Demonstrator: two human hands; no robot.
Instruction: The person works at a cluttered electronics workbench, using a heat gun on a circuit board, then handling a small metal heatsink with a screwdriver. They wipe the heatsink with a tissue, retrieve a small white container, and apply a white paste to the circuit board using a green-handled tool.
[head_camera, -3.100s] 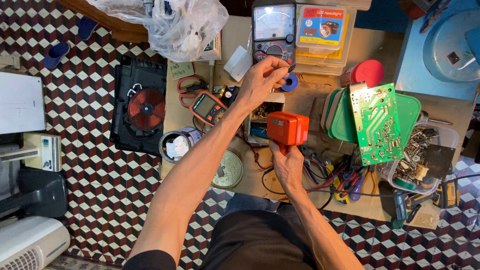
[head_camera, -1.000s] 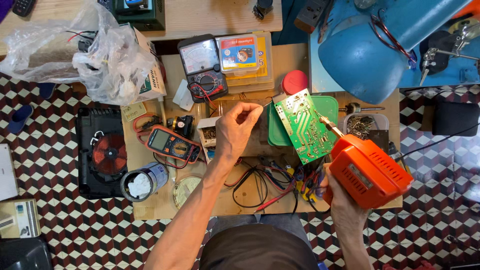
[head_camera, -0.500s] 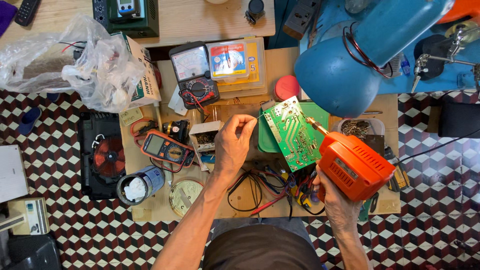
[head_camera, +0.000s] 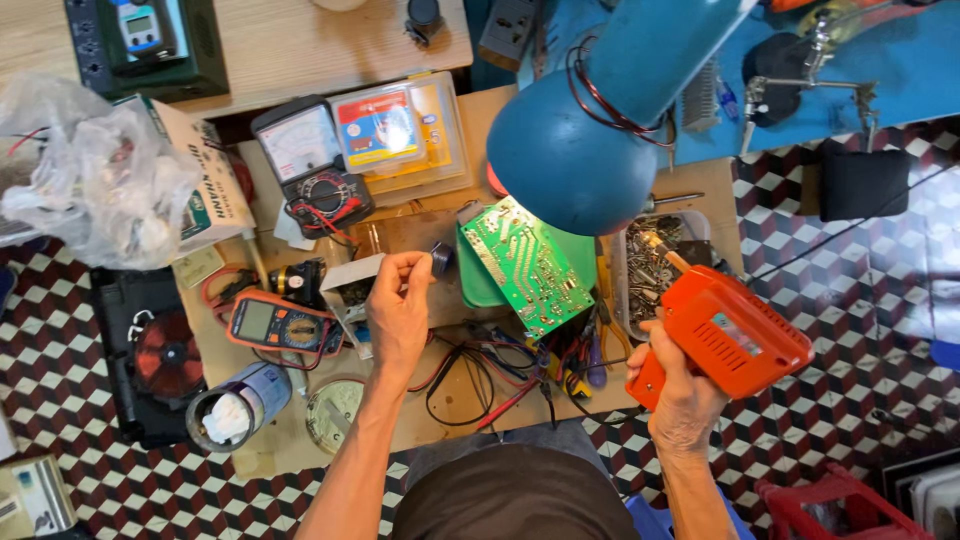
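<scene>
Since half a second ago the big blue metal lamp shade (head_camera: 580, 150) sits lower over the bench, now covering the red round lid that showed above the board, and the right hand (head_camera: 680, 390) has carried the orange pistol-shaped soldering gun (head_camera: 730, 335) a little further right, away from the green printed circuit board (head_camera: 530, 265). That hand is clenched around the gun's grip, with the metal tip pointing up-left toward a clear plastic tray of small metal parts (head_camera: 650, 250).

The left hand (head_camera: 400, 305) hovers above the wooden bench top (head_camera: 460, 390), fingers pinched on a small dark spool-like object (head_camera: 441, 258) held just beside the board's left corner. What exactly the object is cannot be told.

The circuit board lies tilted on a green plastic tray (head_camera: 475, 280), solder side up, half under the lamp shade. Below it spreads a tangle of black and red wires (head_camera: 480, 375). Left of the left hand lie an orange-edged digital multimeter (head_camera: 275, 325) and a small open cardboard box (head_camera: 350, 285). Further up stand a black analogue meter (head_camera: 310, 170) and a yellow-backed clear plastic case (head_camera: 400, 130). A crumpled clear plastic bag (head_camera: 90, 190) rests at the far left.
</scene>
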